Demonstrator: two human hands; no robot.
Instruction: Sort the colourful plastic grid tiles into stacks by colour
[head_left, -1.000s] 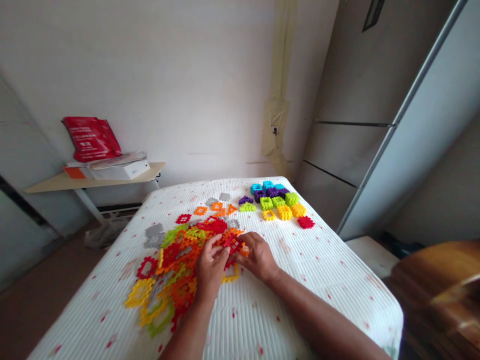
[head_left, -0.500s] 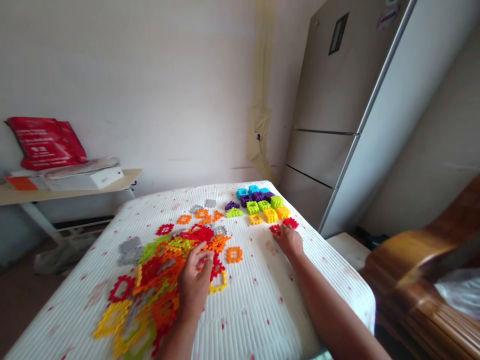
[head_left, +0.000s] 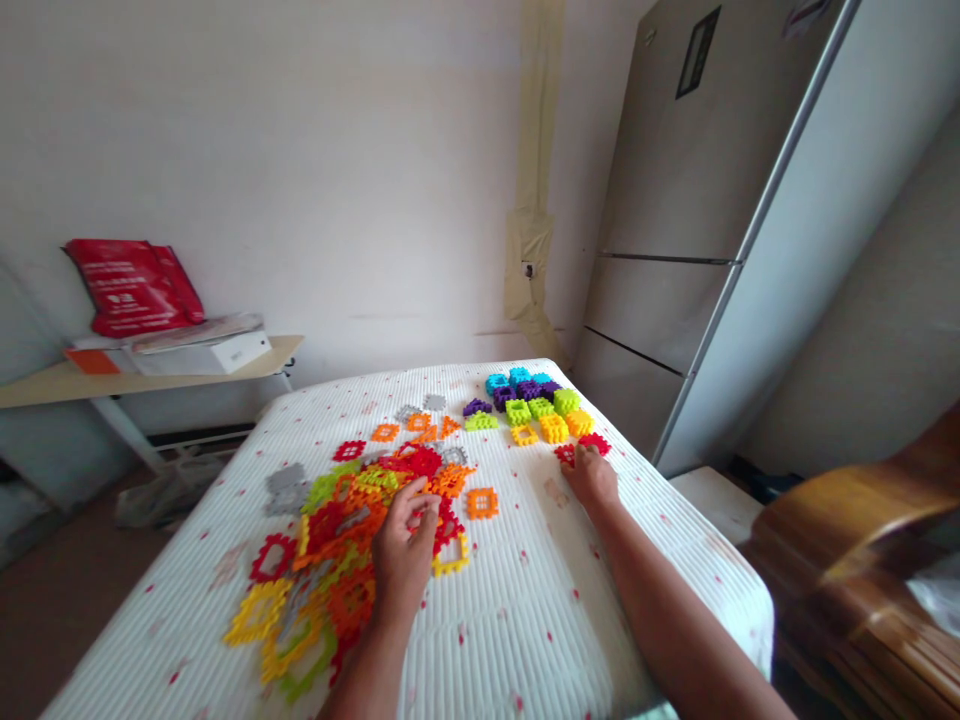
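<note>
A loose heap of flat plastic waffle tiles (head_left: 337,540) in orange, red, yellow, green and grey lies on the white quilted bed (head_left: 525,620). My left hand (head_left: 403,555) rests on the heap's right edge, fingers curled onto red and orange tiles. A single orange tile (head_left: 481,502) lies just right of it. My right hand (head_left: 590,476) is stretched to the far right and touches a red tile (head_left: 568,455), beside another red block (head_left: 596,441). Behind them stands a tidy group of stacked blocks (head_left: 536,405) in blue, purple, green and yellow.
A grey fridge (head_left: 690,230) stands at the bed's far right corner. A wooden chair (head_left: 862,560) is at the right. A low shelf (head_left: 150,365) on the left carries a white box and a red bag. A plastic bag lies on the floor under it.
My right hand left the heap and carried a red tile to the sorted blocks at the far right. My left hand stayed on the heap. The camera swung slightly.
</note>
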